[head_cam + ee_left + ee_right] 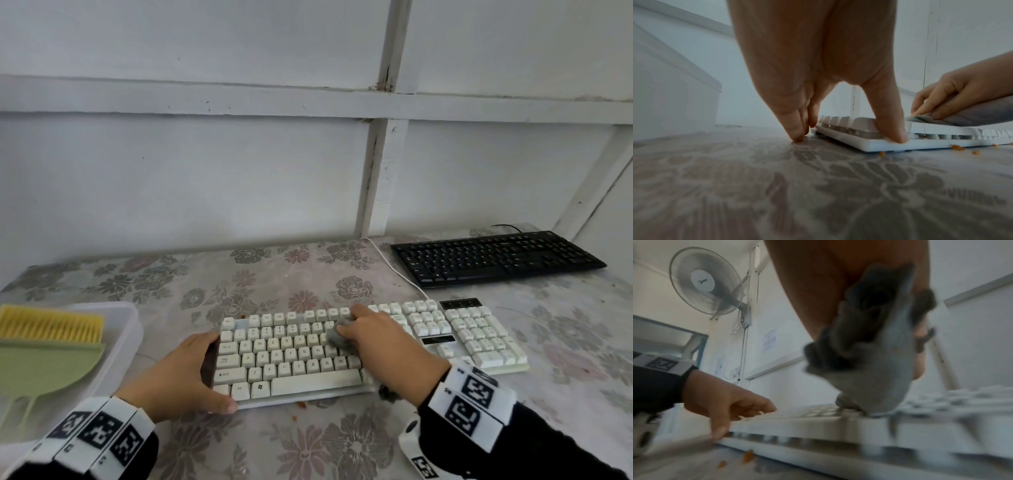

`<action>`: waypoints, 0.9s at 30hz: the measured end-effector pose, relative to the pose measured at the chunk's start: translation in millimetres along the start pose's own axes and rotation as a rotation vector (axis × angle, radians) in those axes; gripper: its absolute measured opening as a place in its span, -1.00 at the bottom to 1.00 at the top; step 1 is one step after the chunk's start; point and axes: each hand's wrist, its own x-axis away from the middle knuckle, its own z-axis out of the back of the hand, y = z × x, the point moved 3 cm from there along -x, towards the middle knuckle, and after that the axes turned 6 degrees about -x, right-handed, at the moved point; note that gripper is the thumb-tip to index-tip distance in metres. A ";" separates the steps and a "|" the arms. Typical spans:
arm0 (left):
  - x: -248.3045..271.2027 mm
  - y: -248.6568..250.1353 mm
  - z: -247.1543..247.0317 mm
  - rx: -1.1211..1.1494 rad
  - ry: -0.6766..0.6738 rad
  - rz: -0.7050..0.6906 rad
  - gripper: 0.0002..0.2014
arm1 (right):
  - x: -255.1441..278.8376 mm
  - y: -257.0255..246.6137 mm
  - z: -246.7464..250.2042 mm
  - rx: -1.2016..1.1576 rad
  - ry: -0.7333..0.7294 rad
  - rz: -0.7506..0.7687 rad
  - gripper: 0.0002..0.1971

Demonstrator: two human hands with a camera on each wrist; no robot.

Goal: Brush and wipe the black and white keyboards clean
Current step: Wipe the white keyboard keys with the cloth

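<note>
On the white keyboard (pixel 315 379), right hand (pixel 380 346) with grey cloth (pixel 337 337).

Bare tablecloth (pixel 205 274) behind white keyboard (pixel 294 353); black keyboard (pixel 493 258) back right; tray (pixel 133 329) left.

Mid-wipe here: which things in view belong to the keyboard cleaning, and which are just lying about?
Job: white keyboard, braced by the left hand; grey cloth, gripped on its keys by the right hand; black keyboard; yellow brush and green dustpan; orange crumbs.
Lying about: clear tub holding the brush; wall fan; floral tablecloth.
</note>
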 end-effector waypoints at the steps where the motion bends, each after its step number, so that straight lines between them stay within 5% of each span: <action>1: 0.1 0.6 0.3 -0.012 -0.003 0.001 0.11 | 3.8 8.9 0.9 0.006 0.004 -0.044 -0.82; 7: -1.3 -1.9 0.1 -0.012 -0.019 0.006 0.12 | 14.0 33.9 20.4 -0.061 0.013 -0.170 -0.80; 15: -5.7 -7.2 -0.8 0.014 -0.010 -0.038 0.15 | 19.9 24.6 11.1 -0.023 0.031 -0.066 -0.78; 27: -12.0 -17.0 -3.3 0.013 -0.007 -0.057 0.19 | 38.5 68.0 20.8 0.045 0.066 -0.164 -0.82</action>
